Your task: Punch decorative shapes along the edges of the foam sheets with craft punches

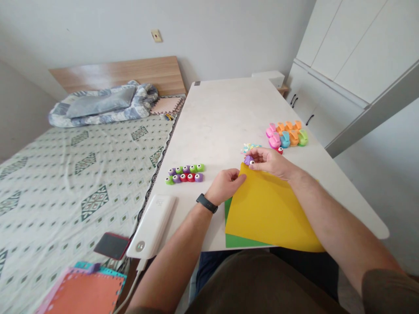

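My left hand (226,185) pinches the far left corner of a yellow sheet of paper (268,209). In my right hand (270,162) is a small purple craft punch (249,160) with a white round top, held at that same corner. Whether the paper sits inside the punch's slot I cannot tell. Beneath the yellow sheet lies a green sheet (242,241), showing along its left and near edges. Just beyond the punch is a scatter of tiny coloured paper pieces (251,148). A red punch (279,150) stands past my right hand.
Two rows of small punches (185,173) stand on the left of the white table (222,113). Larger pink, orange, blue and green punches (285,138) are grouped at right. A white power bank (153,226) with a cable lies at the left edge, beside the bed (65,174).
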Action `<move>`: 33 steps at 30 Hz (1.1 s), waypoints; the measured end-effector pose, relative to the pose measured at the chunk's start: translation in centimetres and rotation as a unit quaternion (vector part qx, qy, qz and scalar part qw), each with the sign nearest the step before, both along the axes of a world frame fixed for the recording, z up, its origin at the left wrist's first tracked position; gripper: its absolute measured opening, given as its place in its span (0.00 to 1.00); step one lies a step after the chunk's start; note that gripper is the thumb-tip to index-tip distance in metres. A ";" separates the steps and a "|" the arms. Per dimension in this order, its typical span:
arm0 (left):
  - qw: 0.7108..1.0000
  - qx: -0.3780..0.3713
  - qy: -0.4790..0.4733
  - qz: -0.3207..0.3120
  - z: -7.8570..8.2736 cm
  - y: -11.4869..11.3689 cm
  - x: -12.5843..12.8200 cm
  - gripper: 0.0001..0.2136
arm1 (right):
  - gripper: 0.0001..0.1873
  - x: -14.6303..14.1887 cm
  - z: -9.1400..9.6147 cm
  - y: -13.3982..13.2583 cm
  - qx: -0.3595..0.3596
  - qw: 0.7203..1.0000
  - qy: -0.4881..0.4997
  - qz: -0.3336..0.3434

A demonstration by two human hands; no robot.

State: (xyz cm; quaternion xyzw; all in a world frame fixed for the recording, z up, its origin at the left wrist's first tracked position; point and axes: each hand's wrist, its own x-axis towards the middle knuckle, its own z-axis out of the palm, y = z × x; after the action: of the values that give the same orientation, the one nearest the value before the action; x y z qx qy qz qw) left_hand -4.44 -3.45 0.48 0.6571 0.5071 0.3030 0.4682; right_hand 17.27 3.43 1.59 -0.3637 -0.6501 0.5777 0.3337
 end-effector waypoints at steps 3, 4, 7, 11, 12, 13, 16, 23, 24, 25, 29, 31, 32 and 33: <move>1.000 0.009 0.006 0.002 0.3 -0.2 0.1 0.18 | 0.25 -0.1 -0.2 0.0 0.008 1.000 0.004 -0.022; 1.000 0.010 0.007 0.002 0.4 -0.2 0.1 0.18 | 0.25 -0.2 -0.2 0.0 0.009 1.000 0.005 -0.023; 1.000 0.008 0.005 0.002 0.5 -0.3 0.2 0.18 | 0.24 -0.1 -0.1 -0.2 0.008 1.000 0.016 -0.019; 1.000 0.008 0.008 0.004 0.5 -0.3 0.1 0.18 | 0.25 0.0 0.2 -0.3 0.009 1.000 0.022 -0.011; 1.000 0.010 0.011 0.006 0.5 -0.3 0.1 0.18 | 0.25 0.0 0.1 -0.4 0.008 1.000 0.018 -0.007; 1.000 0.011 0.013 0.007 0.5 -0.3 0.1 0.18 | 0.25 0.0 0.1 -0.4 0.009 1.000 0.015 -0.004; 1.000 0.013 0.018 0.009 0.5 -0.3 0.2 0.18 | 0.25 -0.1 -0.1 -0.5 0.008 1.000 0.012 0.006; 0.999 0.036 0.025 0.017 0.5 -0.4 0.2 0.18 | 0.26 -0.4 -0.3 -0.8 0.003 1.000 0.013 0.024; 0.999 0.036 0.024 0.018 0.5 -0.5 0.2 0.18 | 0.26 -0.4 -0.3 -0.9 0.006 1.000 0.010 0.023; 0.999 0.037 0.025 0.019 0.4 -0.5 0.2 0.17 | 0.26 -0.4 -0.2 -0.9 0.008 1.000 0.009 0.023; 0.997 0.058 0.040 0.031 0.3 -0.4 0.4 0.18 | 0.26 -0.5 -0.2 -0.9 0.009 1.000 0.009 0.027; 0.996 0.066 0.046 0.035 0.3 -0.4 0.5 0.18 | 0.26 -0.6 -0.2 -1.0 0.005 0.999 0.012 0.029; 0.996 0.066 0.047 0.035 0.3 -0.4 0.5 0.18 | 0.25 -0.7 -0.1 -1.1 0.003 0.999 0.013 0.029; 0.996 0.065 0.048 0.034 0.3 -0.4 0.5 0.18 | 0.25 -0.7 -0.1 -1.1 0.000 0.999 0.014 0.028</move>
State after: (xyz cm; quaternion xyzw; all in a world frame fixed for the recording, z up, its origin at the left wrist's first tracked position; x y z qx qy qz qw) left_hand -3.94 -3.87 0.79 0.6825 0.5301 0.3194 0.3888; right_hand 16.58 2.28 1.52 -0.3370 -0.6554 0.5919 0.3263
